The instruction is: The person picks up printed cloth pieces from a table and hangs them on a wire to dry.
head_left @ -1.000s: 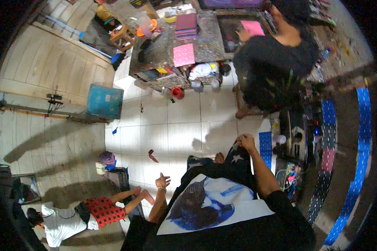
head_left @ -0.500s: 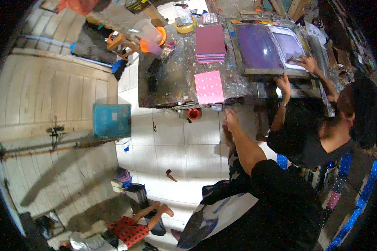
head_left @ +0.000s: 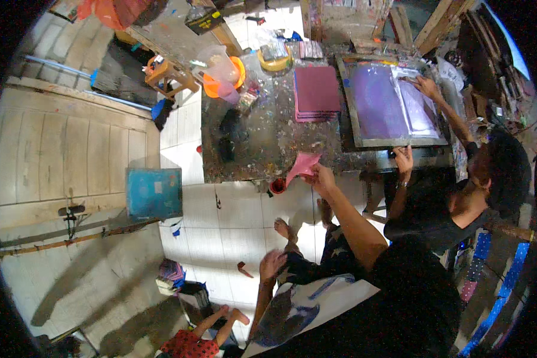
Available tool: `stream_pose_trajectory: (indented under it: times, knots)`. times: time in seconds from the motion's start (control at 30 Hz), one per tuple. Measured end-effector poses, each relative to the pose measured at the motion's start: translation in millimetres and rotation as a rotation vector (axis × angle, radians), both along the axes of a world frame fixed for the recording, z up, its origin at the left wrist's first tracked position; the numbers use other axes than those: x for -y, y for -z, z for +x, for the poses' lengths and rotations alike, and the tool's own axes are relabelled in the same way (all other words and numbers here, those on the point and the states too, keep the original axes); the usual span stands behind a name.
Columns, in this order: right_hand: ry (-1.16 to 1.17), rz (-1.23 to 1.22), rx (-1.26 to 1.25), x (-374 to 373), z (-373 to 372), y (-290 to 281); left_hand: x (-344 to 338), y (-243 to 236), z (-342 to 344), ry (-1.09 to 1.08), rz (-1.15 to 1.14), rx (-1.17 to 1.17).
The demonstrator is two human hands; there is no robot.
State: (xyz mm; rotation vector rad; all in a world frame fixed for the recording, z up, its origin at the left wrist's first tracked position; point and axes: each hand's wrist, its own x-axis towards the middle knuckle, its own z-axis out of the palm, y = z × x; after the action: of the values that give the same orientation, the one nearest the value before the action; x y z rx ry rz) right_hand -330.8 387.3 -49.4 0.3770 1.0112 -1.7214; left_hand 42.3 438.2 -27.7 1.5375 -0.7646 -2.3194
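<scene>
My right hand (head_left: 321, 180) grips the near edge of a pink sheet (head_left: 303, 166), dotted in white in the earlier frame. The sheet is bent and lifted at the table's front edge. My left hand (head_left: 272, 265) hangs low over the floor, away from the table, its fingers smeared by motion. A stack of maroon and pink sheets (head_left: 317, 89) lies on the stained worktable (head_left: 253, 149), beyond my right hand. To its right lies a framed printing screen (head_left: 379, 101) with purple ink. A co-worker's hand (head_left: 426, 86) holds a tool on it; their other hand (head_left: 403, 160) is at the frame's near edge.
Orange and clear plastic containers (head_left: 225, 77) and a roll of yellow tape (head_left: 274, 59) stand at the back left of the table. A red cup (head_left: 277, 186) is just below the table's edge. A blue box (head_left: 154, 193) stands left; another person's legs (head_left: 221, 328) show below.
My right hand has reached the pink sheet, taken hold of it and lifted it off the tabletop. My left hand has come into view. The co-worker's upper hand has moved up along the screen.
</scene>
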Motion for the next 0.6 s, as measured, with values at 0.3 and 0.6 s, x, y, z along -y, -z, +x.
stream_pose_trajectory:
  times: [0.3,0.6]
  knots:
    - [-0.371,-0.052,-0.521,-99,63,-183,151,-143,-157,0.034,0.550,-1.012]
    - [-0.011,-0.093,-0.893,-77,122,-235,202,-167,-120,0.515,0.187,-0.784]
